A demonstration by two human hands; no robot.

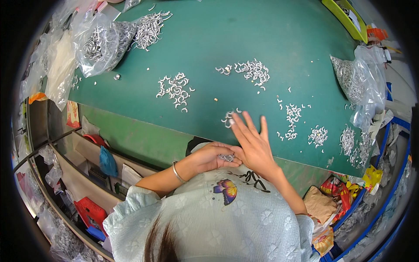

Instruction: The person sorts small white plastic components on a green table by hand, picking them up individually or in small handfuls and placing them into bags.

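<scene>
Spanning most of the upper view, the green desk (209,26) carries silver crescents in bulk and in loose groups. Largest stocks: a clear bag (102,46) at far left, with a loose heap (150,30) spilled beside it, and a second bag (349,78) at right.

Both hands are at the near edge. Right hand (255,146): fingers spread apart, fingertips at a small cluster (226,120) on the desk. Left hand (208,157): palm up, fingers curled loosely around a handful of crescents (226,157), just off the edge. The hands overlap in view; cannot tell whether they touch.

Handling, judged: keep the left palm cupped and close below the edge, so strays drop into it. Work the cluster with light, flat fingertips; hard pressing would likely make the curved pieces skid or ride over each other. Small lots should suit, as the shapes probably hook together. Keep clear of the neighbouring pile (175,90).

Appearance, single crescents: thin, bent into open arcs, bright grey and metal-looking, lying at mixed angles, some overlapping. Finer surface detail too small to read.
</scene>
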